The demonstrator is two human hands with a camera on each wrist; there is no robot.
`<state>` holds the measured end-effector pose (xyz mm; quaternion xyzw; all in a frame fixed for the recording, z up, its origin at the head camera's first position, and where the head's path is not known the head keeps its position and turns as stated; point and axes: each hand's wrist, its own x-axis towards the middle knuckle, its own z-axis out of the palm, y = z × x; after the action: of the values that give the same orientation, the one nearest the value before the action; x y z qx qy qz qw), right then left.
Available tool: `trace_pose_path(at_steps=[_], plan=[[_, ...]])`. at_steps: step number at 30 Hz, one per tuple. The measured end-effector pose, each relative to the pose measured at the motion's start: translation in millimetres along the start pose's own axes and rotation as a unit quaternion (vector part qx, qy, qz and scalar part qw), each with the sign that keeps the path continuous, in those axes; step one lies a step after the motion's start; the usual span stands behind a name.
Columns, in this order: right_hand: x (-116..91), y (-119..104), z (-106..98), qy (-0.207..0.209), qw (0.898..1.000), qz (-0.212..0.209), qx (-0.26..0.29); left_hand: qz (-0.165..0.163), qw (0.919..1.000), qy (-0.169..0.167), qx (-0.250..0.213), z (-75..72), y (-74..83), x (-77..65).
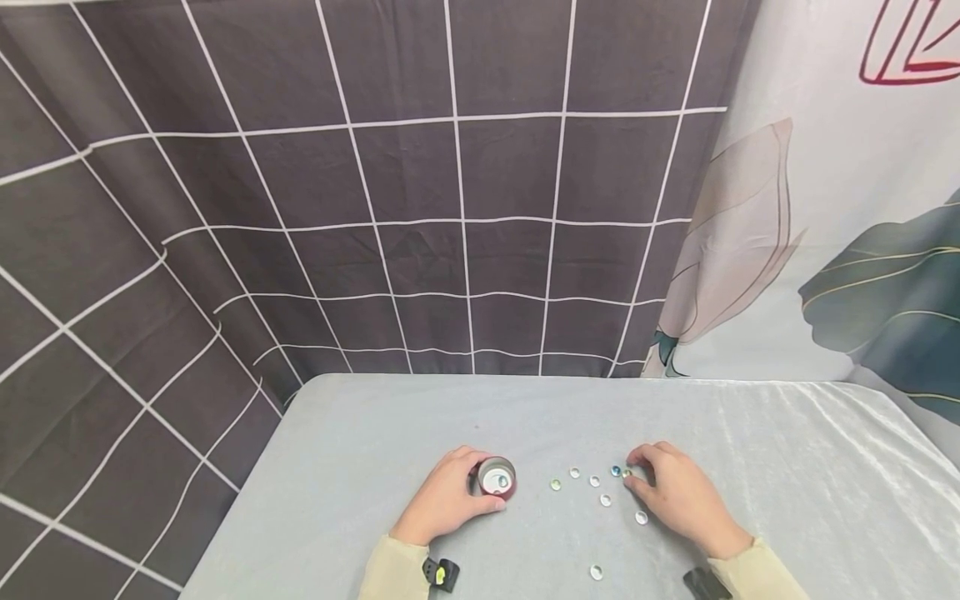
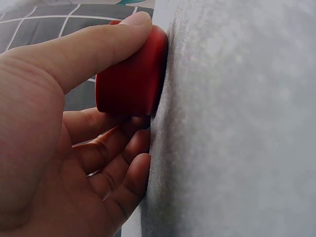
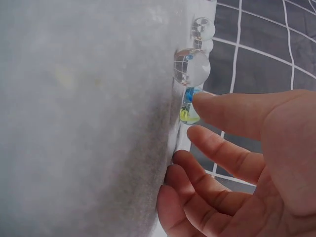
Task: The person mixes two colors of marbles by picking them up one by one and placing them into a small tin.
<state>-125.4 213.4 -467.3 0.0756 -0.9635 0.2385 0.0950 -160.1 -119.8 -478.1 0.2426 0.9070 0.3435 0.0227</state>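
Observation:
My left hand holds a small red round tin by its sides, thumb on the near side and fingers on the far side. The tin stands upright on the cloth, its top facing up, and a clear marble lies inside. At the right, my right hand rests by the table with thumb and index finger apart, around a marble with a yellow-green swirl; contact with it cannot be made out. Just beside that one sits a blue-swirled marble.
Several clear marbles lie loose between the hands, among them a clear marble and a greenish marble. Another marble lies nearer the front. A pale velvet cloth covers the table; a dark gridded curtain hangs behind.

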Motion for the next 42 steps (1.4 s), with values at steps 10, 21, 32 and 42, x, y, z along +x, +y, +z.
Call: trace_pose_path(at_steps=[10,21,32,42], plan=[[2.3,1.3,1.8,-0.011,1.0,0.003,-0.01,0.002,1.0,0.001,0.001,0.7,-1.1,0.3],[3.4,0.4,1.5,-0.022,1.0,0.011,-0.017,-0.002,1.0,-0.001,0.003,0.4,-0.6,0.0],[3.6,1.1,1.5,-0.023,1.0,0.01,-0.014,-0.001,1.0,0.0,0.001,0.6,-0.9,0.0],[3.3,1.8,2.2,-0.01,1.0,0.003,-0.01,0.0,1.0,-0.001,0.001,0.9,-1.0,0.2]])
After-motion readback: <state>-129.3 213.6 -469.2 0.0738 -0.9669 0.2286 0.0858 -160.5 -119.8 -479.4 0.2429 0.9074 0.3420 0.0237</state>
